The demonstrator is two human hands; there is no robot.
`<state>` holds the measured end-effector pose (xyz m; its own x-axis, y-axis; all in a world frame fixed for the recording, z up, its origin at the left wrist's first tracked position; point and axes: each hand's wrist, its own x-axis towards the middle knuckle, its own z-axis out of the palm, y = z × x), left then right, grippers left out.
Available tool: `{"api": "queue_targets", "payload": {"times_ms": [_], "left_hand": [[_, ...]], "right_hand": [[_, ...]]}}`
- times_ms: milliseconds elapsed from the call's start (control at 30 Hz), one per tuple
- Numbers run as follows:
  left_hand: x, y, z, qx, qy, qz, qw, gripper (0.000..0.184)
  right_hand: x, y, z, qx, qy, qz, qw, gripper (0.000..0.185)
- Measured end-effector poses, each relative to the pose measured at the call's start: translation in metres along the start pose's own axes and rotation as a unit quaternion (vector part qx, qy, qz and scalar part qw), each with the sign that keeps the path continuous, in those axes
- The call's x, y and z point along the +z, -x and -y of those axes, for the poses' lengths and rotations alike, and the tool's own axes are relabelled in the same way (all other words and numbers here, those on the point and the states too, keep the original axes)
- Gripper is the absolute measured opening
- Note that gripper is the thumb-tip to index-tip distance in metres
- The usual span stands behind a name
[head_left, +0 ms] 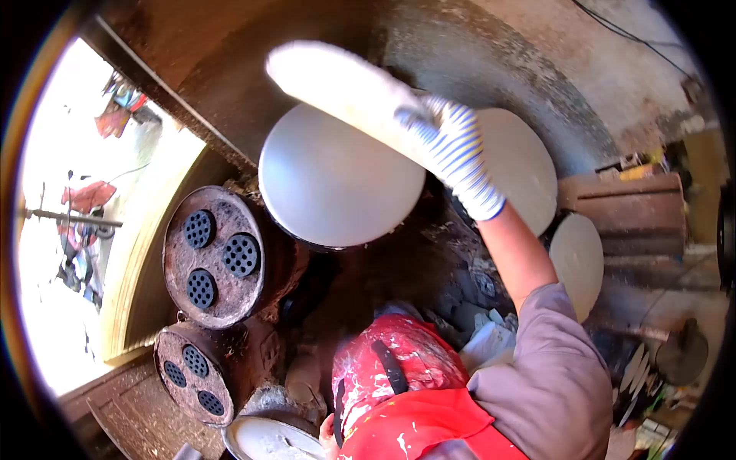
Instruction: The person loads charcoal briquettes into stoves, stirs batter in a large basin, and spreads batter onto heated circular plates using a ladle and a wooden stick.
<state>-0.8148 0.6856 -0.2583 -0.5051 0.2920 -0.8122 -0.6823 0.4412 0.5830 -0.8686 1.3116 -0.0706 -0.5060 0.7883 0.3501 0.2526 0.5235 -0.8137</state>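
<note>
My right hand (460, 149), in a blue-and-white striped glove, grips one end of a long, pale, rounded roller-like thing (337, 88). Its exact kind is unclear, and its far end is slightly blurred. Below it is a large round white surface (341, 184), smooth and slightly shiny. Another round white surface (514, 165) lies behind the glove, partly covered by it. At the bottom, a small part of my left hand (329, 437) shows beside the red apron, near a round vessel of white liquid (264, 441). Its fingers are mostly hidden.
Two round rusty stove tops (222, 287) at the left carry perforated black coal briquettes (241, 254). A smaller white disc (576, 264) stands at the right, near a brown ridged panel (636, 211). A stained wall (491, 54) curves behind. Bright daylight enters at the left.
</note>
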Motion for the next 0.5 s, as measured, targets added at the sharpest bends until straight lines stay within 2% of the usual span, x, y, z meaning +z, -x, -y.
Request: {"api": "queue_targets", "payload": {"times_ms": [33,100,133,167,200,233,300,333,367,400,433,500], "left_hand": [[-0.011,-0.003,0.003,-0.017,0.002,0.012,1.0,0.042],[-0.029,-0.009,0.001,-0.044,-0.021,0.04,0.998,0.04],[-0.023,-0.005,-0.027,0.011,-0.169,0.058,0.984,0.036],[-0.034,-0.011,-0.025,-0.03,-0.103,0.072,0.992,0.035],[-0.049,-0.024,-0.011,0.013,-0.16,0.068,0.985,0.034],[-0.068,-0.035,0.002,0.052,-0.219,0.066,0.972,0.033],[-0.079,-0.05,-0.014,0.014,-0.27,0.088,0.959,0.033],[-0.097,-0.063,-0.002,0.05,-0.257,0.11,0.959,0.033],[-0.105,-0.078,0.01,0.089,-0.24,0.133,0.958,0.033],[-0.116,-0.091,0.019,0.091,-0.264,0.164,0.946,0.033],[-0.119,-0.094,0.02,0.092,-0.288,0.192,0.934,0.033],[-0.104,-0.083,0.007,-0.003,-0.259,0.228,0.939,0.034]], "right_hand": [[-0.02,-0.001,0.004,0.002,0.032,-0.025,0.999,0.027],[-0.05,0.007,0.016,0.027,-0.029,-0.069,0.997,0.029],[-0.068,0.01,0.019,0.001,-0.01,-0.086,0.996,0.028],[-0.084,0.02,0.038,-0.025,0.011,-0.103,0.994,0.028],[-0.105,0.039,0.065,0.004,0.025,-0.08,0.996,0.021],[-0.122,0.05,0.067,0.0,-0.035,-0.075,0.997,0.03],[-0.159,0.079,0.103,0.121,0.02,-0.091,0.988,0.034],[-0.172,0.104,0.124,0.148,0.034,-0.104,0.983,0.034],[-0.181,0.126,0.144,0.127,0.004,-0.113,0.985,0.024],[-0.193,0.152,0.156,0.102,-0.027,-0.124,0.987,0.015],[-0.21,0.181,0.161,0.121,-0.017,-0.137,0.983,0.015],[-0.25,0.238,0.173,0.095,-0.126,-0.143,0.977,0.018]]}}
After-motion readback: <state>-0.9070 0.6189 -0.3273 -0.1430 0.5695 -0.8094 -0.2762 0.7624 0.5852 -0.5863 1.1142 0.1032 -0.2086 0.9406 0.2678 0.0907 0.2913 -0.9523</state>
